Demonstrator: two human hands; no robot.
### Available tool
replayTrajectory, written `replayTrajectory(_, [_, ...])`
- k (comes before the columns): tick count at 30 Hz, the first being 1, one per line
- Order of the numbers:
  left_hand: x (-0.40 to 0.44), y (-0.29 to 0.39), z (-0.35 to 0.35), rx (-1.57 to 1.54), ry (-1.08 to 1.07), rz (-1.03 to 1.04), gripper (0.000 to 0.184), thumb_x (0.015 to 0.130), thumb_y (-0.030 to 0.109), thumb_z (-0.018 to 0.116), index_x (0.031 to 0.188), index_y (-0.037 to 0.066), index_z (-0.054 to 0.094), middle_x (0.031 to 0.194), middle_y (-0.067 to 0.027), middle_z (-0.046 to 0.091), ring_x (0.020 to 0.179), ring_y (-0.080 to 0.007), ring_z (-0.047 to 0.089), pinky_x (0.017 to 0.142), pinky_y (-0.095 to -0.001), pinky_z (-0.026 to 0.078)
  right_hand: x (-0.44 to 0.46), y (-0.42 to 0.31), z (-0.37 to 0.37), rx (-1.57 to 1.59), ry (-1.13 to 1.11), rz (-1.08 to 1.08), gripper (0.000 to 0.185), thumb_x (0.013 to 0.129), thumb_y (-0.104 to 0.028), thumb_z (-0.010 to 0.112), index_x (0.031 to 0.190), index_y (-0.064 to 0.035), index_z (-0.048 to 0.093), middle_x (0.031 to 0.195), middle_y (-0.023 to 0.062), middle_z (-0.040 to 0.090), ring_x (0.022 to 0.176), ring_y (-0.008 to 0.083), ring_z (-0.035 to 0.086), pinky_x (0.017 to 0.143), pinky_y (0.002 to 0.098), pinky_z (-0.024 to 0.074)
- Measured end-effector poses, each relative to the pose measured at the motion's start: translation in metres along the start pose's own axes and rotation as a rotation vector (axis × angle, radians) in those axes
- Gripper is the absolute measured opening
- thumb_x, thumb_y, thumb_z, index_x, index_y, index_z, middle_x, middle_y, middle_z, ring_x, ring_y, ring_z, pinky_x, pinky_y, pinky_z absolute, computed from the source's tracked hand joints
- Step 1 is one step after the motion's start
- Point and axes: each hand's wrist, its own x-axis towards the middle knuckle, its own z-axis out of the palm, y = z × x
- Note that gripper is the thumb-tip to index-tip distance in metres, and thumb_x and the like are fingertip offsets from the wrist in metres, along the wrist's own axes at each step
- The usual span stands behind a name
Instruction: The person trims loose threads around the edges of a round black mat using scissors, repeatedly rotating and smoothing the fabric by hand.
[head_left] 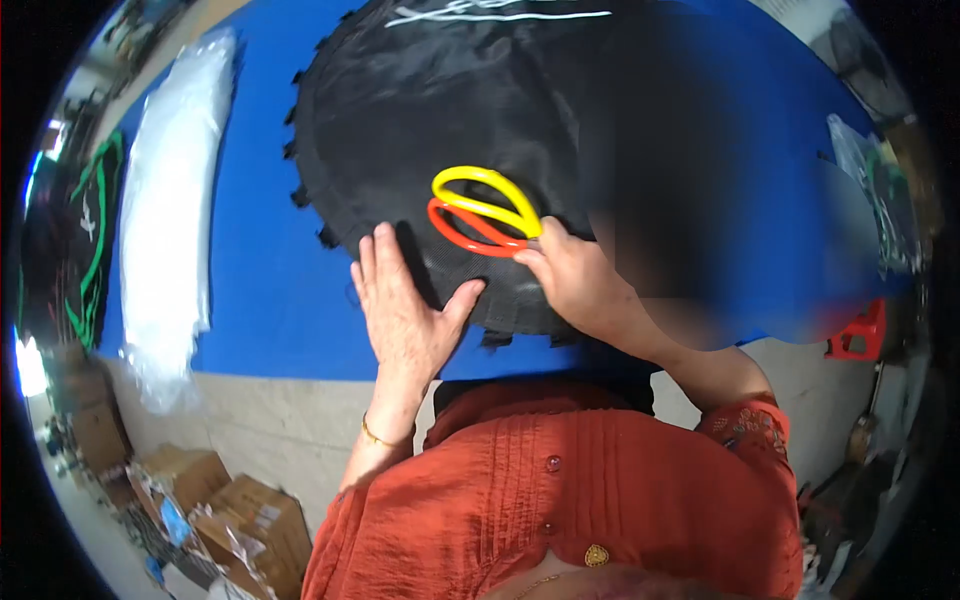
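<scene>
A round black fabric piece (410,110) with small dark tabs round its edge lies on the blue table (258,260). White markings show at its far end. My left hand (402,318) rests palm down at its near left edge, fingers stretched and thumb spread, holding nothing. Gripped by the blade end in my right hand (583,280) is a pair of scissors (527,214) with one yellow and one red handle loop. The loops point left, over the fabric. My fingers hide the blades. A blurred dark patch covers the fabric's right side.
A stack of clear plastic sheets or bags (172,200) lies along the table's left side. Black material with green edging (100,220) is beyond it. Cardboard boxes (262,530) stand on the floor at lower left. A red stool (860,332) stands at right.
</scene>
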Motion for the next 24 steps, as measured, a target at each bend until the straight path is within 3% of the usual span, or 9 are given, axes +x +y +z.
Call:
replayTrajectory(2, [-0.003, -0.003, 0.003, 0.007, 0.017, 0.031, 0.117, 0.08, 0.048, 0.092, 0.164, -0.006, 0.031, 0.165, -0.0272, 0.043, 0.156, -0.0482, 0.036, 0.129, -0.0581, 0.024, -0.001, 0.004, 0.005, 0.021, 0.02, -0.011, 0.031, 0.108, -0.034, 0.063, 0.104, -0.0047, 0.055, 0.067, 0.0163, 0.07, 0.061, 0.0353, 0.073, 0.051, 0.0454, 0.0566])
replayTrajectory(8, [-0.002, -0.001, 0.003, 0.036, -0.011, 0.013, 0.118, 0.079, 0.052, 0.091, 0.163, -0.006, 0.034, 0.164, -0.0282, 0.044, 0.158, -0.0466, 0.033, 0.13, -0.059, 0.022, -0.013, -0.003, -0.002, 0.004, -0.007, -0.063, 0.033, 0.108, -0.034, 0.065, 0.1, -0.0035, 0.055, 0.067, 0.0148, 0.069, 0.059, 0.0336, 0.072, 0.052, 0.0433, 0.0563])
replayTrajectory(14, [-0.005, -0.002, 0.004, 0.032, -0.002, 0.023, 0.108, 0.085, 0.046, 0.089, 0.164, -0.003, 0.034, 0.166, -0.027, 0.042, 0.159, -0.0453, 0.032, 0.131, -0.0577, 0.021, -0.007, -0.005, 0.004, -0.056, -0.01, -0.044, 0.033, 0.109, -0.035, 0.063, 0.099, -0.0043, 0.055, 0.066, 0.0126, 0.069, 0.057, 0.0294, 0.072, 0.051, 0.0395, 0.0561])
replayTrajectory(15, [-0.005, -0.006, 0.006, 0.057, -0.016, 0.026, 0.116, 0.084, 0.063, 0.084, 0.163, -0.006, 0.034, 0.165, -0.029, 0.042, 0.159, -0.0463, 0.032, 0.13, -0.0587, 0.022, -0.009, -0.004, 0.005, -0.055, -0.034, -0.072, 0.031, 0.108, -0.034, 0.062, 0.101, -0.0044, 0.057, 0.063, 0.0124, 0.069, 0.057, 0.0282, 0.073, 0.049, 0.0396, 0.0556])
replayTrajectory(18, [-0.006, -0.004, 0.005, 0.025, 0.004, 0.041, 0.108, 0.087, 0.048, 0.088, 0.165, -0.003, 0.033, 0.167, -0.0265, 0.042, 0.16, -0.0447, 0.031, 0.131, -0.0576, 0.02, -0.013, -0.002, 0.003, -0.021, -0.023, -0.122, 0.031, 0.109, -0.034, 0.062, 0.102, -0.0037, 0.057, 0.064, 0.0122, 0.07, 0.057, 0.0282, 0.074, 0.049, 0.0392, 0.056])
replayTrajectory(24, [-0.006, -0.003, 0.005, 0.032, -0.014, 0.026, 0.108, 0.088, 0.054, 0.085, 0.165, -0.001, 0.033, 0.168, -0.0265, 0.04, 0.16, -0.0444, 0.029, 0.131, -0.0579, 0.019, -0.007, -0.002, 0.004, -0.04, -0.002, -0.083, 0.033, 0.11, -0.035, 0.061, 0.1, -0.004, 0.055, 0.066, 0.0128, 0.069, 0.057, 0.0282, 0.072, 0.048, 0.0387, 0.0547])
